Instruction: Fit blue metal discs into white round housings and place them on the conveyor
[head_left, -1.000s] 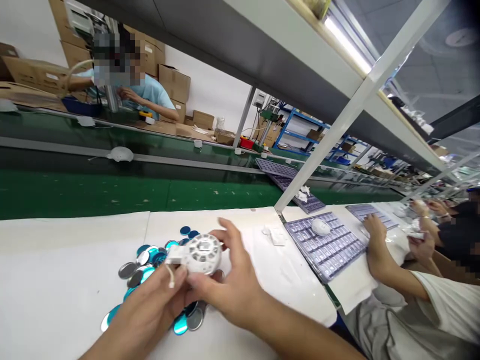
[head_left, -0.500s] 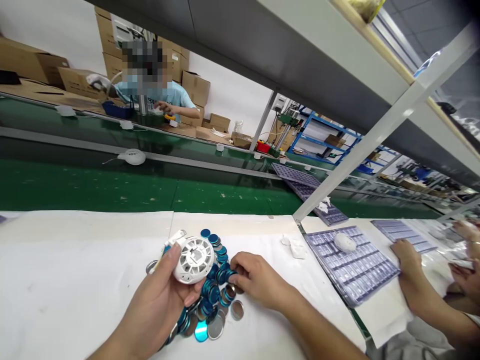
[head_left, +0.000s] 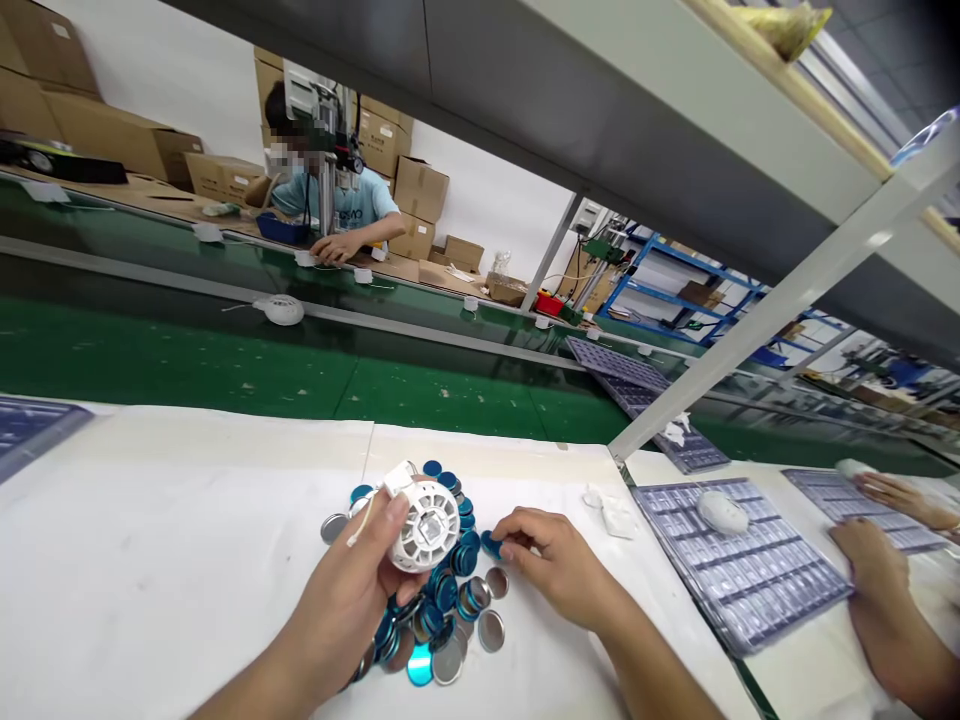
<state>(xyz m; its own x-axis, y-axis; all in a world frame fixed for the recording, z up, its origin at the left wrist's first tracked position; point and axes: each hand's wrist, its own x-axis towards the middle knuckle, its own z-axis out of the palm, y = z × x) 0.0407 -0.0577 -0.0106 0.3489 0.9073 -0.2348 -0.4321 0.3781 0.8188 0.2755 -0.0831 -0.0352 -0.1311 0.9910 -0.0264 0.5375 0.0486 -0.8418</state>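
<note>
A white round plastic housing [head_left: 424,525] is gripped in the left hand [head_left: 337,600] above a pile of metal discs [head_left: 448,590], while a blue disc [head_left: 491,544] is pinched narrowly by the right hand [head_left: 555,565] at the pile's edge.

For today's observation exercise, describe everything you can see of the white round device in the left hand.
The white plastic housing is a round, vented part that looks moulded, with spoke-like ribs and slots around a squarish centre. A small tab juts from its upper left rim, and a thin pale cord hangs beside the thumb. It sits tilted, its vented face turned up, gripped in the left hand. It is held above a heap of blue and silver discs; whether it touches them cannot be told.
</note>
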